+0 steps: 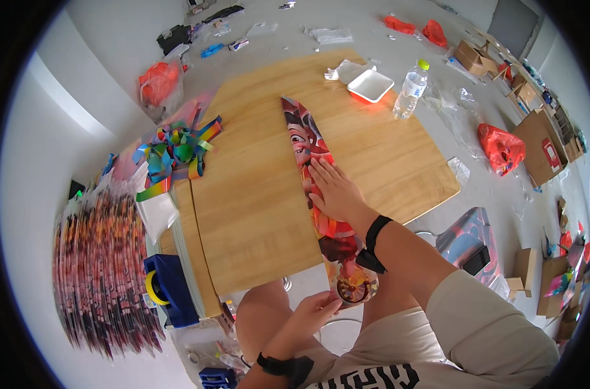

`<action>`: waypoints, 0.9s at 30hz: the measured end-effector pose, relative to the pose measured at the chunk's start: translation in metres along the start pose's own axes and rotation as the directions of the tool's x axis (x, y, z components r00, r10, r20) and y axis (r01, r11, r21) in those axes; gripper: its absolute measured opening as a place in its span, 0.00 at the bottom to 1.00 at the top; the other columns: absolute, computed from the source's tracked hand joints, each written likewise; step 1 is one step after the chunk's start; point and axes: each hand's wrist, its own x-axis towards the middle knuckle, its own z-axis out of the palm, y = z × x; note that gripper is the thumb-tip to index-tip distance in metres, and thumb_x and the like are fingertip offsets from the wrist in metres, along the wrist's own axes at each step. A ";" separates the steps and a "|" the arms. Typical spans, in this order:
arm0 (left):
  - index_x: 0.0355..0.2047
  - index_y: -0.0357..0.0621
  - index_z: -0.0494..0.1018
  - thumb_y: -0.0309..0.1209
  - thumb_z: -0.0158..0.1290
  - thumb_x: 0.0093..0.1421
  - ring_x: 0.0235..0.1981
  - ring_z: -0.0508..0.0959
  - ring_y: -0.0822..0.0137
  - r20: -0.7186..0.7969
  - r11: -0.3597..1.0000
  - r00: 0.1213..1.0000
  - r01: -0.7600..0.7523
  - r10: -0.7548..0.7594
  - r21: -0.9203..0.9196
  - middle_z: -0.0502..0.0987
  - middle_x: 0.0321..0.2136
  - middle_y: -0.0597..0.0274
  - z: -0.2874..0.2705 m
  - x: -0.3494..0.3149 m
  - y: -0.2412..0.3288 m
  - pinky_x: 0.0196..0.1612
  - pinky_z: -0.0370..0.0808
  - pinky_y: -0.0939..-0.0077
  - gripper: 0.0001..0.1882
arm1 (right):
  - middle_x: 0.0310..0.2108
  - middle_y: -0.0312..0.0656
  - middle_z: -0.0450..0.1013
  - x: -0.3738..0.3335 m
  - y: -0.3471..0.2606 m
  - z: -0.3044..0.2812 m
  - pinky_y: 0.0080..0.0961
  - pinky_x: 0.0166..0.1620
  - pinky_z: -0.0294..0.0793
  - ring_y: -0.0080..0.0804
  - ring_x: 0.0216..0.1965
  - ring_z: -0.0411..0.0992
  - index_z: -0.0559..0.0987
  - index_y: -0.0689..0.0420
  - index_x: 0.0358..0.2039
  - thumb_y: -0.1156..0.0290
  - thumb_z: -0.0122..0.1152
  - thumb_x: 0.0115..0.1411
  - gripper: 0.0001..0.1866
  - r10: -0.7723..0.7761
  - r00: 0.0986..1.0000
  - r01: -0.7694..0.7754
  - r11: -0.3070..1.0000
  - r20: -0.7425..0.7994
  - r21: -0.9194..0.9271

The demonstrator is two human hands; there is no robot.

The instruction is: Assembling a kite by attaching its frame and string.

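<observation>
A long, narrow folded printed sheet [299, 133] with a pointed far tip lies across the wooden table [249, 188]. It carries a colourful cartoon face in red and pink. My right hand [334, 191] rests flat on its middle, fingers stretched out. The near end hangs past the table's front edge, over my lap, and shows a round brown, spoked pattern. There my left hand [315, 311] pinches the sheet's edge between thumb and fingers; part of the fingers is hidden. Dark bands circle both my wrists.
A white tray [370, 85] and a clear bottle [411, 89] with a yellow-green cap stand at the far right of the table. Rainbow ribbons [178, 149], a blue tape dispenser [170, 292] and a thick stack of folded printed sheets [104, 272] are on the left. Cardboard boxes [541, 149] line the right.
</observation>
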 end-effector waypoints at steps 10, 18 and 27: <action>0.56 0.48 0.72 0.26 0.67 0.49 0.55 0.73 0.50 -0.029 0.230 0.711 -0.187 0.702 0.955 0.73 0.54 0.55 -0.042 0.061 0.058 0.56 0.70 0.56 0.31 | 0.76 0.48 0.50 0.001 0.000 -0.001 0.40 0.76 0.43 0.43 0.77 0.44 0.57 0.61 0.72 0.51 0.47 0.69 0.38 0.010 1.000 -0.011 0.999 0.027 0.042; 0.57 0.51 0.73 0.31 0.65 0.50 0.64 0.69 0.59 0.145 0.030 0.608 -0.268 0.780 0.963 0.71 0.63 0.64 -0.045 0.093 0.058 0.68 0.64 0.56 0.31 | 0.76 0.49 0.50 0.003 0.002 -0.001 0.40 0.76 0.44 0.43 0.77 0.44 0.58 0.62 0.72 0.52 0.49 0.68 0.39 -0.013 1.000 0.013 0.999 0.012 0.053; 0.40 0.52 0.83 0.28 0.65 0.50 0.57 0.73 0.60 0.139 0.128 0.584 -0.391 0.800 0.911 0.76 0.53 0.66 -0.058 0.096 0.055 0.61 0.70 0.57 0.15 | 0.76 0.51 0.47 0.005 0.003 -0.002 0.40 0.76 0.43 0.44 0.78 0.42 0.56 0.64 0.72 0.51 0.48 0.69 0.39 -0.025 0.997 0.022 0.999 0.067 0.039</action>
